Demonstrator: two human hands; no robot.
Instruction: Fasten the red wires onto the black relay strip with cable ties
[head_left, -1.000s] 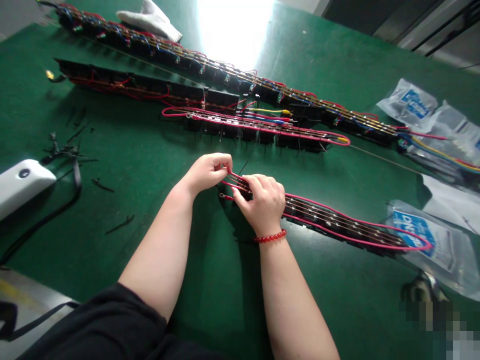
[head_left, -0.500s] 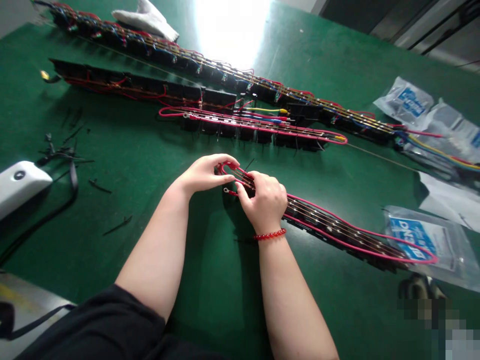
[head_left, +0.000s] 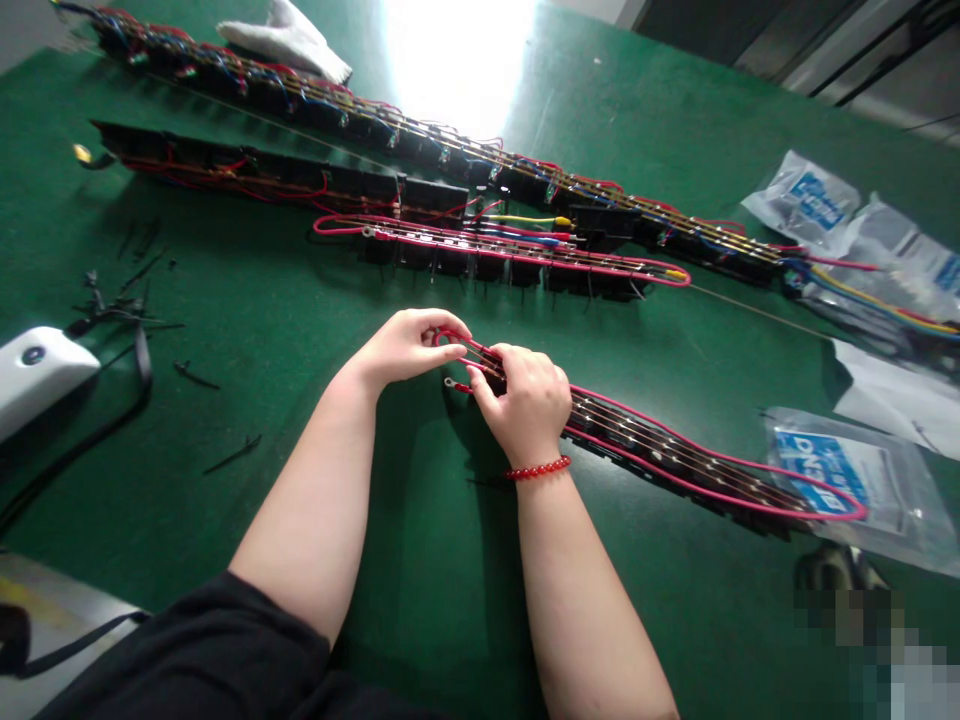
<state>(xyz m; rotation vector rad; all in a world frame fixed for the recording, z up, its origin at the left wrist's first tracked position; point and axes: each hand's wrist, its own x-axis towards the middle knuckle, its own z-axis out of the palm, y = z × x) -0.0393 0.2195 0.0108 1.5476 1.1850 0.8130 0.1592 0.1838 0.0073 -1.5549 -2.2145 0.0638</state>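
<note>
A long black strip [head_left: 637,428] with metal rods along it lies slantwise on the green table, and a red cable [head_left: 679,418] runs in a loop around it. At its left end my left hand [head_left: 409,345] is closed on the bend of the red cable, thumb and fingers pinching it. Close beside, my right hand [head_left: 529,395] wraps over the strip and cable from above, a red bead bracelet on its wrist. A ring terminal [head_left: 450,383] on a red lead sticks out between the two hands. My fingers hide part of the cable.
Behind lie a similar strip with a red cable loop [head_left: 517,250] and a longer wired strip [head_left: 420,135]. Plastic bags [head_left: 885,490] are at the right, cut black ties [head_left: 232,455] at the left, near a white device [head_left: 41,375]. A white glove [head_left: 289,40] lies at the back.
The view has shifted slightly. A thin black tie end that stuck up beside my right hand no longer shows there. Both hands keep nearly the same grip.
</note>
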